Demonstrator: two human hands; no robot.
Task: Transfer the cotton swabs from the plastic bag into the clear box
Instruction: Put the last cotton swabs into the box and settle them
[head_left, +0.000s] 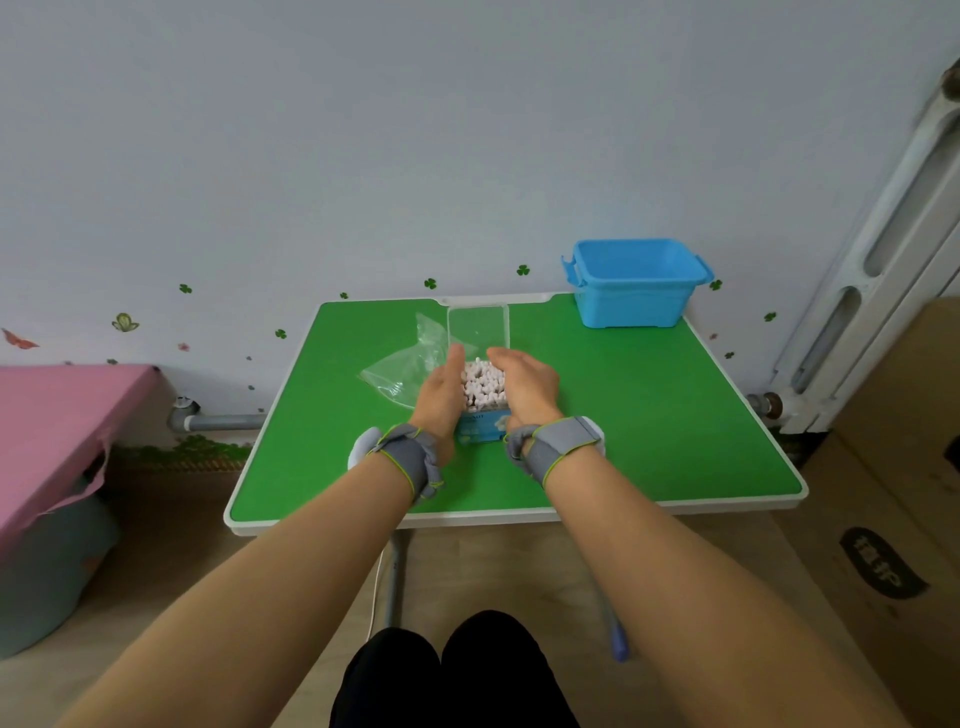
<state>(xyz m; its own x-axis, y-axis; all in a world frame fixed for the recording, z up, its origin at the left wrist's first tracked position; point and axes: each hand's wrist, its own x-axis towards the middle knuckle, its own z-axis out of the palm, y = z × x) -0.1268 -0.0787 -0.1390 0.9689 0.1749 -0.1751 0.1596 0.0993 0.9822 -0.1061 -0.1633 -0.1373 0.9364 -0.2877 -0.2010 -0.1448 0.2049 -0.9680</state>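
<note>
Flanking clear box (482, 425) sides: left hand (441, 391); right hand (525, 387)

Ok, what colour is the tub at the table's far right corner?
The tub is bright blue; the head view shows it clearly.

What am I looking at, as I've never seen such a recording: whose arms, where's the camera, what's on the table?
No machine here: a person wears one camera on the head, looking down at their own arms, with grey straps on the wrists. The left hand and right hand, both held flat, flank a clear box packed with cotton swabs, its lid raised behind. Neither grips anything. A plastic bag lies left of the box on the green table; a blue bin stands at its far right corner.
</note>
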